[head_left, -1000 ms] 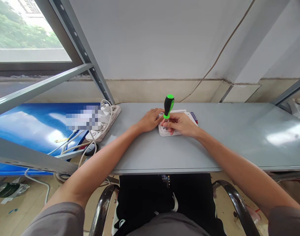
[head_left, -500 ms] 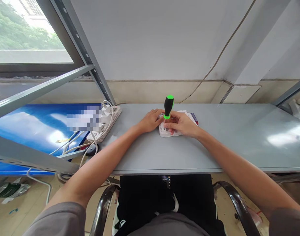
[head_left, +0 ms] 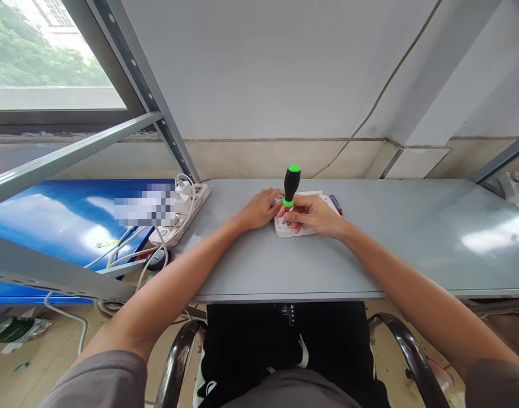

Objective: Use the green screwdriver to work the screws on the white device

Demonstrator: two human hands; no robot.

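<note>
A screwdriver (head_left: pixel 292 186) with a black and green handle stands nearly upright over a white plastic case (head_left: pixel 302 233) with rows of small holes. My right hand (head_left: pixel 317 215) is closed, thumb and fingers pinching the screwdriver's shaft just below the handle. The tip meets the top of the case near its left side; what it sits in is too small to make out. Against the left edge of the case my left hand (head_left: pixel 259 209) grips it, fingers bent over the far corner. Both hands cover much of the case, which lies flat on the grey table (head_left: pixel 246 266).
Just right of the case lies a blue and red object (head_left: pixel 336 205), partly hidden. A white power strip (head_left: pixel 185 218) with plugs and cables lies at the table's left end, beside a metal shelf frame (head_left: pixel 149 85). Behind the table is a wall (head_left: pixel 259 79).
The screwdriver handle has turned slightly: a green strip on its right side no longer shows. My right fingers have shifted a little on the shaft. My left hand and the case look unmoved.
</note>
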